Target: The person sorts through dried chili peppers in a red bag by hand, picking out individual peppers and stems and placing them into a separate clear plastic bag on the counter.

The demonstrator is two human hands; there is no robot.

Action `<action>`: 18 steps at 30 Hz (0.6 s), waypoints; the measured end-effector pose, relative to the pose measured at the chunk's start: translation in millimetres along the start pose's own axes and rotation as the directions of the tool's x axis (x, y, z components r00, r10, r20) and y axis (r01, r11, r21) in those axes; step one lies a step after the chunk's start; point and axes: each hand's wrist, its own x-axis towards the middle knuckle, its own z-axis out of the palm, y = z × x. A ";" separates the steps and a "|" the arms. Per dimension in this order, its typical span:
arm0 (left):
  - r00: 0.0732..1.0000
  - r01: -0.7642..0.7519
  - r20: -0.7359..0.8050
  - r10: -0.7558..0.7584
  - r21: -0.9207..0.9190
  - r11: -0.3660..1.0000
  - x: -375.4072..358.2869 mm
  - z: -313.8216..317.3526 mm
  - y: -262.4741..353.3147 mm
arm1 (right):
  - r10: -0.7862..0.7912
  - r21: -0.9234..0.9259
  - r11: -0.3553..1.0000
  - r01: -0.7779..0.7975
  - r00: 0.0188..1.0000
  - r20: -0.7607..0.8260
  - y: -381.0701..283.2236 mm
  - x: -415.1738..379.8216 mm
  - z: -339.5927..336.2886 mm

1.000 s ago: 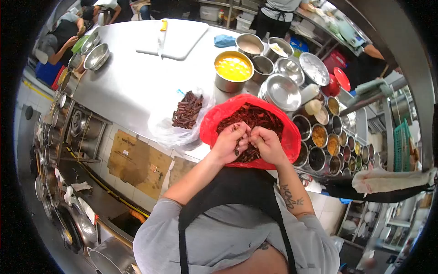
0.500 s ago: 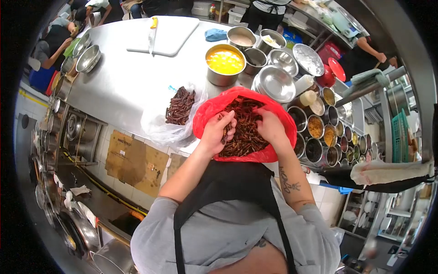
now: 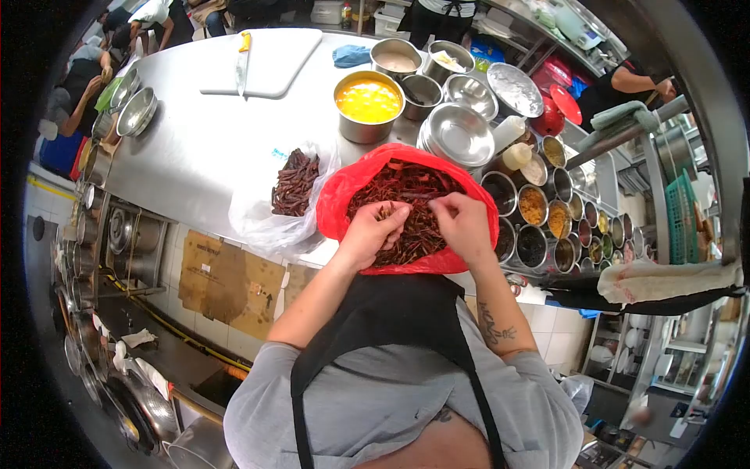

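Many dried chillies (image 3: 416, 241) lie beneath left hand (image 3: 372, 236) and right hand (image 3: 467, 227), each grip apparently pinching some.

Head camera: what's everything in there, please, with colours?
Red bag: one, red, front centre.
Thin pieces: many, red-brown, inside it.
Plastic bag: one, see-through, left of it.
Sticks: many, dark brown, in that.
Yellow-filled pot: one, silver, behind red bag.
Counter: one, silver, middle.
Cutting board: one, white, far back.
Knife: one, yellow-handled, on it.
Cloth: one, blue, right of board.
Bowl stack: one, silver, right of pot.
Squeeze bottles: at least two, whitish, right.
Food containers: many, silver, right.
Basket: one, green, far right.
Pots: many, silver, left edge.
Cardboard: at least one, brown, floor.
Other people: several, mostly dark clothes, back.
Apron: one, black, on the person.
Left hand: one, bare, over red bag.
Right hand: one, bare, beside it.
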 end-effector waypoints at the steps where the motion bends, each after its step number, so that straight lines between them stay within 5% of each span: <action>1: 1.000 -0.012 0.001 0.012 -0.032 0.999 0.4 2.4 -1.5 | -0.024 0.104 0.994 0.020 0.999 0.033 -6.2 -7.6 3.3; 4: 0.999 -0.044 -0.027 0.042 -0.065 0.997 1.2 2.9 -8.3 | -0.180 0.149 0.975 0.164 0.979 0.099 -8.9 -24.6 18.5; 9: 0.996 0.025 0.092 -0.002 -0.257 0.966 -4.2 -2.3 -7.4 | -0.084 0.576 0.803 -0.157 0.925 0.370 15.6 -27.9 24.5; 11: 0.992 0.028 0.125 0.014 -0.333 0.943 -5.5 0.5 -8.4 | -0.097 0.710 0.654 -0.261 0.902 0.421 18.0 -27.7 22.9; 14: 0.998 -0.004 0.053 0.032 -0.454 0.891 3.6 -3.0 -6.8 | -0.227 0.941 0.188 -0.280 0.920 0.319 17.2 -23.2 28.7; 16: 0.998 -0.025 0.039 0.046 -0.429 0.903 3.4 -12.6 -4.5 | -0.075 0.688 0.690 -0.226 0.923 0.379 11.3 -15.0 15.0; 18: 0.996 -0.014 0.074 0.048 -0.402 0.916 1.3 -17.0 0.9 | -0.022 0.121 0.993 -0.008 0.968 0.248 1.7 -3.2 -0.5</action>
